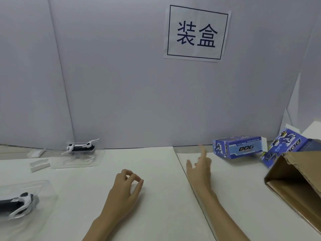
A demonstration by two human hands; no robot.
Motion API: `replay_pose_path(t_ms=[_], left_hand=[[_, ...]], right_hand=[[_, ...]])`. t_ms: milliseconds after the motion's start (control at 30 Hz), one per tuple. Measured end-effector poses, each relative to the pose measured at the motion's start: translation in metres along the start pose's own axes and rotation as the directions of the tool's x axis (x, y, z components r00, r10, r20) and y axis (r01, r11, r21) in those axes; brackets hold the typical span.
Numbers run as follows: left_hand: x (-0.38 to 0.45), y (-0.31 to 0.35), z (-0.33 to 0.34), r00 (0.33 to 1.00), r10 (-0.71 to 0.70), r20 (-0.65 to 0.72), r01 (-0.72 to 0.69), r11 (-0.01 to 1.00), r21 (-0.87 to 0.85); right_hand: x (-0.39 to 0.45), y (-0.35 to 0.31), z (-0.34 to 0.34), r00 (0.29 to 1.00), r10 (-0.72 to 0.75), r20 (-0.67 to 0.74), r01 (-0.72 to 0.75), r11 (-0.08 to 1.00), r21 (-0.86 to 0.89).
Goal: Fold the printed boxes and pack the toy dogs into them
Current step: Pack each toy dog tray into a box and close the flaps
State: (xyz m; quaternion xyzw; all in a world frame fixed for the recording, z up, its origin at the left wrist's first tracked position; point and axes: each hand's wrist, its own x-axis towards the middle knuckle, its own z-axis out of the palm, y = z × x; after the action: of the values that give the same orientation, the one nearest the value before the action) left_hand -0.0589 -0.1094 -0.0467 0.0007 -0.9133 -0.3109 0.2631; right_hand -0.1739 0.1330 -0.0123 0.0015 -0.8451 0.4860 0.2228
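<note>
Printed blue-and-white cardboard box marked DOG (238, 148) lay on its side at the far right of the white table (156, 197), one end flap open, just left of a second printed blue box (284, 145) leaning against a brown corrugated carton (295, 185) at the right edge. Two white-and-black toy dogs sat in clear plastic trays: one far left by the wall (80, 147), one near left, cut by the frame edge (20, 202). Small white paper slips (39, 164) lay far left. Only one view, head.

Right hand (199, 169) reached toward the DOG box, fingers spread and straight, index tip blurred, short of the box, touching nothing I could make out. Left hand (127, 186) rested on the table mid-near, fingers curled with thumb meeting fingertips, nothing visible between them.

Step in hand looked like fetching the box. Judged best: take it by the long sides, not the loose flap, bring it centre, square it up, keep the open end facing the dog tray.
</note>
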Motion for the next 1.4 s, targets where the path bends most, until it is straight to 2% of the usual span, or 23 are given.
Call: replay_pose_path(t_ms=[133,267,467,700,900,1033,1100,1167,1267,1333,1400], left_hand=[[0.002,-0.003,0.002,0.999,0.042,0.012,-0.042,0.999,0.016],[0.005,-0.007,0.004,0.998,0.061,0.035,-0.061,0.998,0.006],[0.008,-0.011,0.009,0.996,0.076,0.047,-0.077,0.997,0.015],[0.007,-0.008,0.005,0.997,0.039,0.071,-0.038,0.999,-0.007],[0.005,-0.002,-0.003,0.997,-0.054,0.051,0.062,0.986,-0.155],[0.008,0.001,-0.006,0.984,-0.174,0.031,0.176,0.944,-0.279],[0.012,0.002,-0.008,0.964,-0.265,0.028,0.254,0.884,-0.391],[0.017,0.003,-0.010,0.932,-0.355,0.066,0.335,0.779,-0.530],[0.023,0.005,-0.014,0.875,-0.454,0.167,0.419,0.539,-0.730],[0.023,0.004,-0.019,0.845,-0.480,0.234,0.442,0.382,-0.812],[0.022,0.002,-0.024,0.850,-0.459,0.258,0.416,0.287,-0.863]], right_hand=[[0.057,0.008,-0.019,0.932,0.294,-0.212,-0.301,0.954,0.000],[0.101,0.031,-0.038,0.883,0.371,-0.287,-0.389,0.921,-0.008],[0.115,0.062,-0.041,0.899,0.286,-0.331,-0.265,0.958,0.108],[0.072,0.047,-0.024,0.931,0.202,-0.305,-0.150,0.971,0.187],[0.013,0.019,-0.008,0.971,0.103,-0.218,-0.033,0.953,0.302],[-0.018,-0.006,0.000,0.977,0.086,-0.196,0.015,0.886,0.463],[-0.028,-0.019,0.002,0.986,0.120,-0.119,-0.032,0.825,0.564],[-0.035,-0.028,0.003,0.995,0.096,-0.028,-0.059,0.789,0.611],[-0.044,-0.039,-0.005,0.991,-0.009,0.135,-0.081,0.762,0.643],[-0.049,-0.048,-0.013,0.947,-0.087,0.308,-0.132,0.769,0.625],[-0.054,-0.058,-0.021,0.863,-0.159,0.479,-0.178,0.792,0.584]])
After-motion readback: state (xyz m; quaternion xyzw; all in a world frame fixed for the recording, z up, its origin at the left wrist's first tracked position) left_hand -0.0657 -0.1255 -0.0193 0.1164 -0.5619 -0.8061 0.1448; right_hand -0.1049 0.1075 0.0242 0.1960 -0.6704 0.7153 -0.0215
